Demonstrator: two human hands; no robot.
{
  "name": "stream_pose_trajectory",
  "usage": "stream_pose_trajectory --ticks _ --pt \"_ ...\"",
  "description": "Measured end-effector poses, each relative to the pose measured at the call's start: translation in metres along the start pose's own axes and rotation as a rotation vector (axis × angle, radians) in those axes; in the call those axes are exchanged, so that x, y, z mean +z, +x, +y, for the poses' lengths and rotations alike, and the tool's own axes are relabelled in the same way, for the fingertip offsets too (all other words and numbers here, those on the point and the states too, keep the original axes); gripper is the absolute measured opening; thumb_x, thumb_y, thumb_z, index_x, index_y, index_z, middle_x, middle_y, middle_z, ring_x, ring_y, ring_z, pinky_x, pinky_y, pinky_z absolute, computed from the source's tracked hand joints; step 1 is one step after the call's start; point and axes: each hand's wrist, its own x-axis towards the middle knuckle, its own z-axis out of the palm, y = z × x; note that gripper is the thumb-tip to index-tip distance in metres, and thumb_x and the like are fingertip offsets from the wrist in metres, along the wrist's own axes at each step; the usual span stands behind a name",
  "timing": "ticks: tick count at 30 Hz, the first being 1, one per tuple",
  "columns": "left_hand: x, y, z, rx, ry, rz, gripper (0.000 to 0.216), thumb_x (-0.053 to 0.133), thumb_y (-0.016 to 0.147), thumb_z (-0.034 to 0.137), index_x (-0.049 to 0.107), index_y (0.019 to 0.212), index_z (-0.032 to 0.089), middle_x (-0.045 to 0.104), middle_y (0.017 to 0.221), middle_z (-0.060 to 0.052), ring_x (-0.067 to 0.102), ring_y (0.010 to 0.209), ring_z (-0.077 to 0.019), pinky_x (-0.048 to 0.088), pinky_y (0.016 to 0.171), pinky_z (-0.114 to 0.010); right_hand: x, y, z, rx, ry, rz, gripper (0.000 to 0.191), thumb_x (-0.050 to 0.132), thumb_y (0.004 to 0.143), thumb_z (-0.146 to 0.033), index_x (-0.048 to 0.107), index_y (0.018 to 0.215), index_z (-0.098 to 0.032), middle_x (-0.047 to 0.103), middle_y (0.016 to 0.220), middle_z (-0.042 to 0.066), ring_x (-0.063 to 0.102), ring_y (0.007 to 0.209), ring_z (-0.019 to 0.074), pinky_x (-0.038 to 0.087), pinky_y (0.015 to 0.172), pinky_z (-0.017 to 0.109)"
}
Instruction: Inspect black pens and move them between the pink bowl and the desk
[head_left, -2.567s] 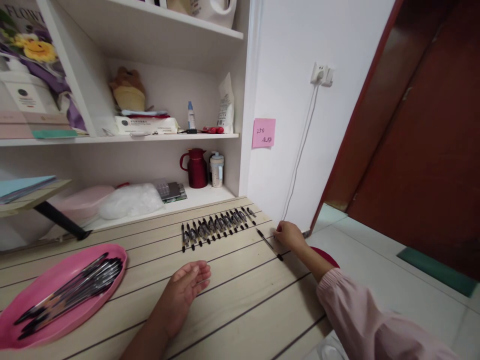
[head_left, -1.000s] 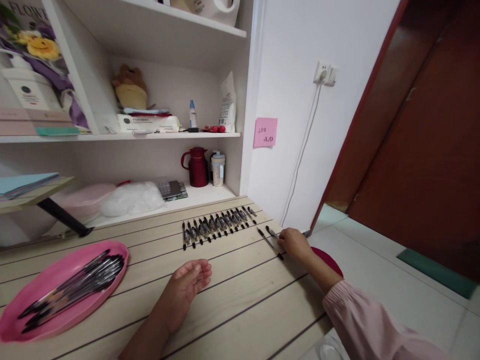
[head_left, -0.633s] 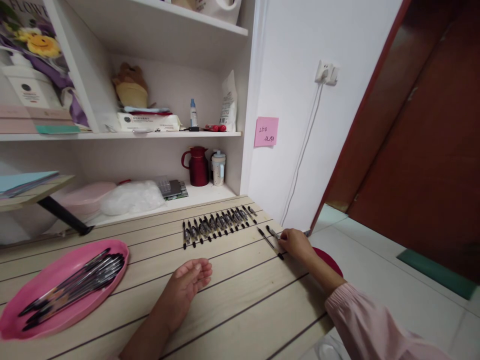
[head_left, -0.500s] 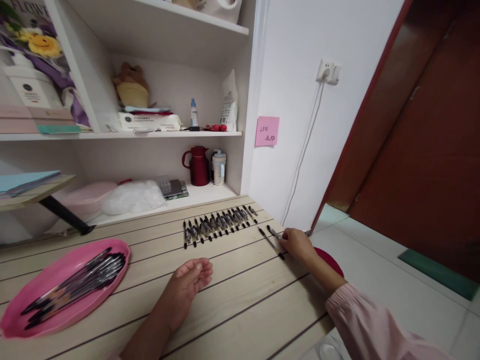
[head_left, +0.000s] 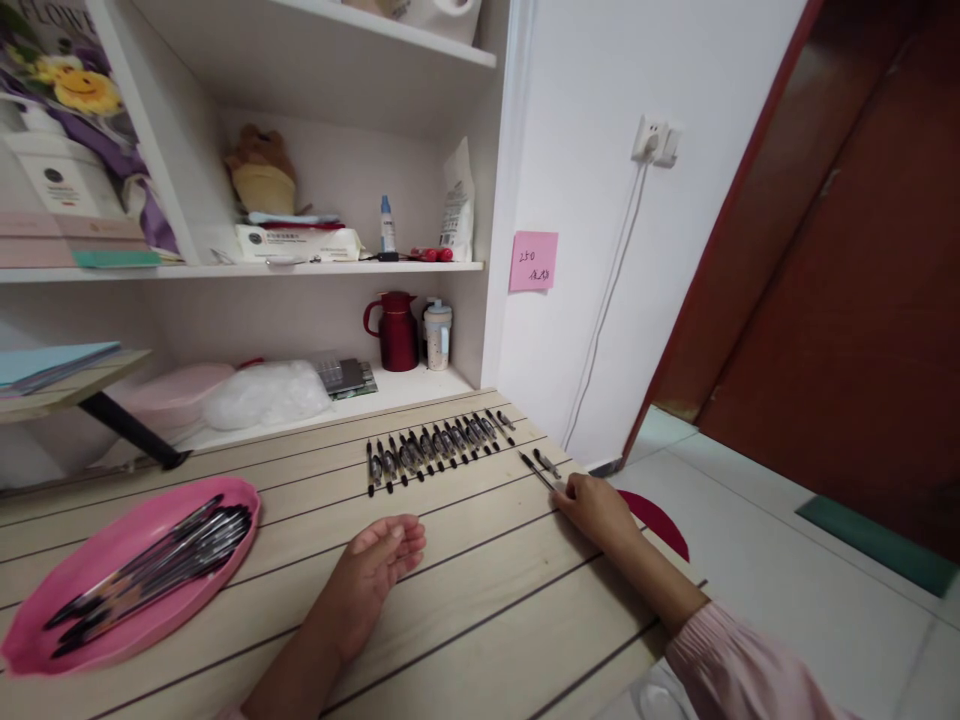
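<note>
My left hand [head_left: 373, 572] rests palm up on the wooden table [head_left: 480, 590], fingers loosely apart, holding nothing. At the table's right edge my right hand [head_left: 598, 505] has its fingers closed over the near end of a loose black pen [head_left: 535, 470]. A short pen cap [head_left: 548, 463] lies just right of that pen. Beyond both hands a row of several black pens [head_left: 435, 447] lies side by side. A pink oval tray [head_left: 45, 640] at the left holds several more black pens [head_left: 150, 574].
White shelves behind the table hold a red jug [head_left: 394, 333], a white cup [head_left: 435, 337], a plastic bag [head_left: 264, 394] and boxes. A pink sticky note [head_left: 532, 261] is on the wall. A red stool [head_left: 661, 517] stands beside the table's right edge; a dark red door [head_left: 847, 300] stands beyond.
My right hand has drawn back from the cap toward me and now covers the loose pen's near end. My left hand has stayed put.
</note>
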Motion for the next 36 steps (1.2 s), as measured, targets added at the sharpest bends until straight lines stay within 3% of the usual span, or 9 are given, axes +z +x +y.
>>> stream_pose_trajectory --ticks 36 --pt "-0.0034 0.0025 -0.0024 -0.003 -0.014 -0.017 0.018 0.064 0.072 0.023 0.067 0.088 0.014 0.068 0.089 -0.010 0.062 0.086 -0.0185 0.045 0.085 -0.033 -0.0018 0.0050 0.0058 0.030 0.049 0.022 0.026 0.050 0.074 -0.036 0.063 0.072 -0.015 0.067 0.075 0.012 0.060 0.072 0.0216 0.031 0.055 0.026"
